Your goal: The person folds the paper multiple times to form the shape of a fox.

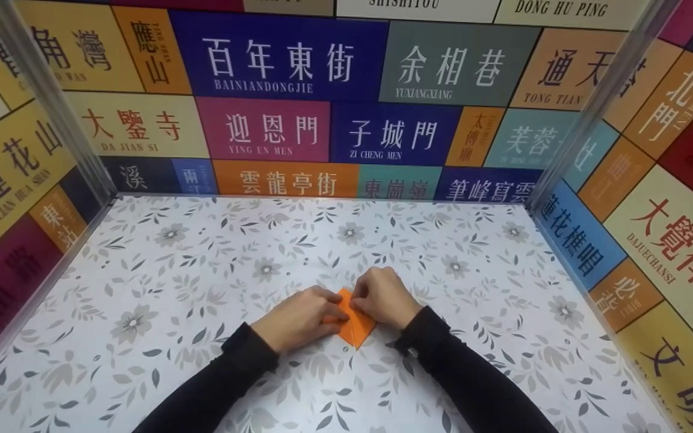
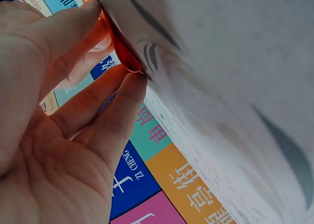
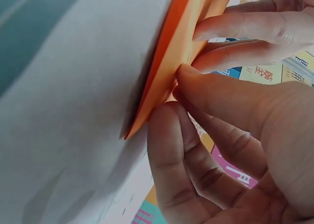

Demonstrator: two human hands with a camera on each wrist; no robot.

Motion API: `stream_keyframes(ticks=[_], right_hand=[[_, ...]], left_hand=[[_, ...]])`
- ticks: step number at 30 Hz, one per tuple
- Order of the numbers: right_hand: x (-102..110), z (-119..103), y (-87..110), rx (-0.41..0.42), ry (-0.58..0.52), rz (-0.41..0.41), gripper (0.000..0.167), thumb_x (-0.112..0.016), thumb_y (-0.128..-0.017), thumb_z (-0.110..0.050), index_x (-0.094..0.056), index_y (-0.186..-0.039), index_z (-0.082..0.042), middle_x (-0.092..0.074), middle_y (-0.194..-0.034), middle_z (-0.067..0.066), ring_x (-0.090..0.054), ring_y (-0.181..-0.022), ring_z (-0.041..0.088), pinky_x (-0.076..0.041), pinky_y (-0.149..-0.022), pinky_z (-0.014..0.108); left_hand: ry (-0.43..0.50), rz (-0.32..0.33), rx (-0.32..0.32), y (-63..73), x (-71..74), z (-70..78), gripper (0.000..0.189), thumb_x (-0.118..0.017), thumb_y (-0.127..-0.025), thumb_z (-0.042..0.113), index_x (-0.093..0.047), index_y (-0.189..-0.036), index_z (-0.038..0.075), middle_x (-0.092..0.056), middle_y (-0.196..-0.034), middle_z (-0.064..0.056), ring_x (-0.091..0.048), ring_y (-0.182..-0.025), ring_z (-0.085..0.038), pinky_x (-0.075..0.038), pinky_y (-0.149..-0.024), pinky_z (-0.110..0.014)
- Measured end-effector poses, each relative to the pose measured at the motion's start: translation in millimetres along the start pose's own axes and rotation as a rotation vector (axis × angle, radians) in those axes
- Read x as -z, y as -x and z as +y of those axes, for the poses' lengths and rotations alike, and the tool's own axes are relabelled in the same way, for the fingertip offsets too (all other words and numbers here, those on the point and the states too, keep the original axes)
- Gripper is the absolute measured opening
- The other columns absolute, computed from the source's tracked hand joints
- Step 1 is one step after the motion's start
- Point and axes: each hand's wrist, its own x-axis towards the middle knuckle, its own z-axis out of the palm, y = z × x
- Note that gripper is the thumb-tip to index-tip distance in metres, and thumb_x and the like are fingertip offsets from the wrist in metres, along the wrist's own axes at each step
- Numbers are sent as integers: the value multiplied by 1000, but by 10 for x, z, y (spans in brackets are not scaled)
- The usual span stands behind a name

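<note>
A folded piece of orange paper (image 1: 363, 329) lies on the table between both hands, one pointed corner toward the person. My left hand (image 1: 303, 317) rests on its left part; in the right wrist view its straight fingers (image 3: 245, 27) press on the paper. The left wrist view shows a raised, curved paper edge (image 2: 122, 50) running between the left thumb and a fingertip. With thumb and index finger, my right hand (image 1: 384, 296) pinches the paper near its right edge. Folded layers (image 3: 164, 62) show along that side in the right wrist view.
The table (image 1: 202, 367) has a white covering with grey flowers and leaves. Upright panels (image 1: 280, 57) printed with coloured Chinese name blocks stand at the back and both sides, with clear strips (image 1: 599, 90) at the corners.
</note>
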Motion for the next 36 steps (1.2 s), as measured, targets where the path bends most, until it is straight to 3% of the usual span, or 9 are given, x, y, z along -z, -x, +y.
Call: stream_keyframes(ticks=[7,15,21,26,30,36], right_hand=[[-24,-8,-72,-65,-58,-47,13,-97,-92,-10,-89,-82,-11,-82,-75,0,-62,-64,7,-49,-61,20],[-48,-25,-84,-105,-69,-40,15,-99,-91,-11,-88,-81,-12,-81,-74,0,-62,-63,8,-51,-61,23],[-38,-38,-87,-132,-52,-66,14,-99,-92,-12,-89,-82,-13,-82,-74,-1,-63,-64,9,-52,-63,24],[-23,-36,-102,-111,-53,-56,15,-99,-91,-10,-88,-80,-12,-80,-72,-2,-62,-64,9,-51,-63,23],[-27,-23,-94,-82,-69,-35,15,-98,-90,-8,-87,-80,-9,-78,-71,0,-60,-63,8,-50,-61,22],[-66,-21,-84,-94,-83,-32,15,-98,-90,-7,-86,-80,-9,-77,-71,0,-60,-61,8,-50,-60,21]], left_hand=[[-8,9,-20,10,6,4,26,-84,-105,13,-89,-130,10,-80,-144,-22,-78,-134,-38,-63,-119,-52],[32,9,9,9,21,-5,26,-86,-105,14,-89,-130,9,-80,-145,-22,-78,-135,-39,-63,-120,-54],[86,22,12,-31,50,-78,23,-89,-102,12,-89,-123,5,-86,-131,-17,-82,-125,-33,-66,-114,-49],[175,69,145,-91,93,-205,16,-89,-102,12,-91,-117,8,-90,-112,-7,-84,-106,-25,-70,-99,-43],[195,96,255,-198,121,-305,8,-89,-102,14,-92,-108,10,-90,-102,-4,-83,-97,-19,-68,-95,-41],[239,61,383,-402,147,-386,5,-91,-99,15,-88,-97,12,-85,-92,-2,-71,-82,-12,-63,-86,-34]])
